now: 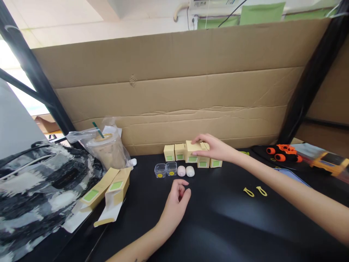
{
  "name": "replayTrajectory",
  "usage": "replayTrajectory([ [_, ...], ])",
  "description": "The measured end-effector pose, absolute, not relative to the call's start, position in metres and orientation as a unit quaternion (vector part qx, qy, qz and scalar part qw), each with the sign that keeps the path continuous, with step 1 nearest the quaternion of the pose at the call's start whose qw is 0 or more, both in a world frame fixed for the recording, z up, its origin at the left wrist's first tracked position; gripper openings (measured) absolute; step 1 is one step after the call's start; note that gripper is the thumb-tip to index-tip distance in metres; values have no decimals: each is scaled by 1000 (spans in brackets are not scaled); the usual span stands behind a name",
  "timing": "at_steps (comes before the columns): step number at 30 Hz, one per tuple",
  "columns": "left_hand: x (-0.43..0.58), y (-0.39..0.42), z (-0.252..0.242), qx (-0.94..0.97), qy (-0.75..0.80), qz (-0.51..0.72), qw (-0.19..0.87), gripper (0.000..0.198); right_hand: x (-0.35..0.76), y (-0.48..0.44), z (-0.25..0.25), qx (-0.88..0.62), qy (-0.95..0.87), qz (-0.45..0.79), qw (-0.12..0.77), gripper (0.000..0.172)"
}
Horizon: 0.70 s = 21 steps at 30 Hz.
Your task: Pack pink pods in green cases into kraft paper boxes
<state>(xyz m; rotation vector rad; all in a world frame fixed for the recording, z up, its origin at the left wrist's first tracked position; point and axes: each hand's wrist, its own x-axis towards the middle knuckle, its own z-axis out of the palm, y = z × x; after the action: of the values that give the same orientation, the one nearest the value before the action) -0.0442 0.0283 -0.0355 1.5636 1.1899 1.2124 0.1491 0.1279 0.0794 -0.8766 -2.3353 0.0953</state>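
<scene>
My right hand grips a small pale-yellow box with a green label between thumb and fingers, at the row of similar boxes. To its left stand two more boxes, one of them this box; to its right is another box. My left hand hovers over the black table with fingers loosely curled, thumb apart, holding nothing. Just beyond it are two clear plastic cases with yellow stickers, a small pinkish rounded piece and a whitish rounded piece.
Two opened yellow boxes lie at left, near a bagged drink cup and black-and-white fabric. Two yellow loops, an orange toy car and a yellow toy vehicle are right. A cardboard wall closes the back.
</scene>
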Motion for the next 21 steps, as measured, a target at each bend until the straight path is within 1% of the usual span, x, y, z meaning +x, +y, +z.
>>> replayTrajectory([
  [2, -44, 29, -36, 627, 468, 467, 412, 12, 138, 147, 74, -342, -891, 17, 298, 33],
  [5, -45, 26, -34, 637, 465, 453, 417, 8, 127, 166, 61, -343, -905, -16, 253, 29],
  [13, -44, 23, -29, 653, 464, 442, 403, 5, 129, 172, 39, -330, -926, -106, 153, 28],
  [16, -44, 23, -29, 658, 463, 440, 400, 6, 131, 169, 35, -331, -925, -128, 134, 28],
  [21, -43, 24, -31, 664, 462, 438, 393, 7, 133, 166, 33, -339, -921, -146, 127, 28],
])
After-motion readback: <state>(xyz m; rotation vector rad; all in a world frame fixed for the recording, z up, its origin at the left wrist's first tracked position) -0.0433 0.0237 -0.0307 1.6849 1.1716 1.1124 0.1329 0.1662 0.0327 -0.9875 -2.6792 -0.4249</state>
